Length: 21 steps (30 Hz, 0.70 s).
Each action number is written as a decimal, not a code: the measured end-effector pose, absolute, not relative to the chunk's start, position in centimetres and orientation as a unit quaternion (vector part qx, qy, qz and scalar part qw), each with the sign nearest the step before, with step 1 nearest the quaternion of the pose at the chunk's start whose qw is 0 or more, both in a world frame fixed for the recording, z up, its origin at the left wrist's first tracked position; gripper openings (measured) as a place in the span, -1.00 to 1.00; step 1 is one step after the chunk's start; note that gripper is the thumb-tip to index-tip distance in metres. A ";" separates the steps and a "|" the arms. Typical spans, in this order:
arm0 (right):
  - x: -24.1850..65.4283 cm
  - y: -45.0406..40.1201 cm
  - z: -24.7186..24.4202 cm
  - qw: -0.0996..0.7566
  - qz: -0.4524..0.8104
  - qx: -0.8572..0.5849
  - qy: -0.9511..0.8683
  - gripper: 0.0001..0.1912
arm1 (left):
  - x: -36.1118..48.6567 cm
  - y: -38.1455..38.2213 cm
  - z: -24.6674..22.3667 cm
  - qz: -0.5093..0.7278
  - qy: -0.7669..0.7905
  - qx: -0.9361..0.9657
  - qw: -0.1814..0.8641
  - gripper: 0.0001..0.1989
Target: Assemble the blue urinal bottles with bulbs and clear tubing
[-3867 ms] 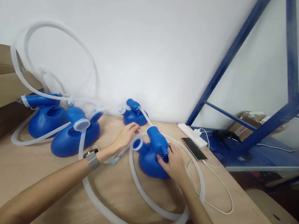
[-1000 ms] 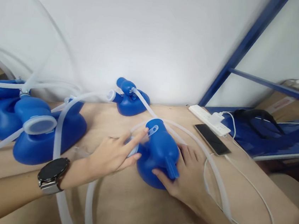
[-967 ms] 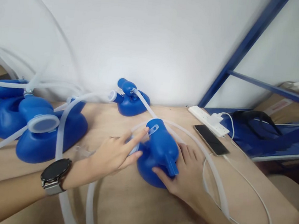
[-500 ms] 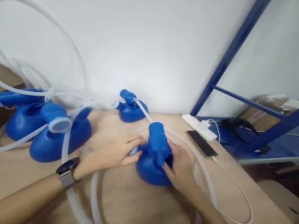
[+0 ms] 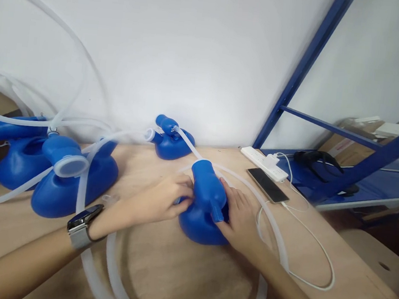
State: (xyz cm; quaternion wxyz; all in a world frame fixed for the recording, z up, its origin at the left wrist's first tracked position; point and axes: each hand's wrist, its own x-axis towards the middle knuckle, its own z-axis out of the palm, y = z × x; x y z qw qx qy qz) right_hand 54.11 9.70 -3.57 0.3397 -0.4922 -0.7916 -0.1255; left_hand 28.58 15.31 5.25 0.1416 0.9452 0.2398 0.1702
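Observation:
A blue plastic urinal bottle (image 5: 200, 228) with a wide upper neck and a small stub on its front stands on the wooden table. My left hand (image 5: 169, 196) curls its fingers and thumb around the capped spout on the bottle's left side; the hand mostly hides the cap. On the other side my right hand (image 5: 240, 215) grips the bottle, with the thumb by the front stub and the fingers against the neck. A clear hose (image 5: 255, 193) curves over the table behind and to the right of the bottle.
More blue bottles with hoses stand at left, such as a bottle with a wide white-capped neck (image 5: 61, 197). A smaller-looking bottle (image 5: 174, 147) is by the wall. A power strip (image 5: 264, 163) and a charging phone (image 5: 267, 185) lie right, beside a blue metal rack (image 5: 299, 79).
My left fingers have closed further over the side spout, covering the pale cap that showed before. The bottle leans slightly more to the left. The whole view has shifted a little.

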 end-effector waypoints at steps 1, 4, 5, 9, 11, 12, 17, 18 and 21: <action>54.1 9.7 -3.5 0.335 -0.120 -0.495 -0.792 -0.34 | 28.6 15.4 5.0 0.192 0.237 0.938 0.167 -0.89; 54.2 9.6 -3.4 0.323 -0.121 -0.496 -0.797 -0.49 | 28.6 15.2 4.4 0.217 0.247 0.927 0.180 -0.86; 54.2 9.6 -3.4 0.323 -0.125 -0.494 -0.798 -0.54 | 28.7 15.1 4.4 0.211 0.259 0.928 0.166 -0.85; 54.1 9.6 -3.4 0.328 -0.135 -0.487 -0.798 -0.60 | 29.5 14.7 5.2 0.179 0.313 0.924 0.124 -0.87; 54.0 9.5 -3.3 0.328 -0.141 -0.485 -0.798 -0.59 | 29.8 14.8 5.4 0.184 0.311 0.919 0.155 -0.87; 54.0 9.5 -3.3 0.328 -0.144 -0.484 -0.798 -0.59 | 29.8 14.9 5.4 0.192 0.306 0.916 0.176 -0.86; 54.1 9.5 -3.4 0.332 -0.143 -0.480 -0.799 -0.57 | 29.3 15.4 4.3 0.264 0.271 0.900 0.219 -0.84; 54.1 9.6 -3.4 0.334 -0.140 -0.480 -0.799 -0.58 | 29.1 15.4 4.1 0.272 0.258 0.899 0.227 -0.85; 54.1 9.6 -3.5 0.338 -0.139 -0.482 -0.796 -0.59 | 29.0 15.5 4.1 0.267 0.245 0.897 0.253 -0.87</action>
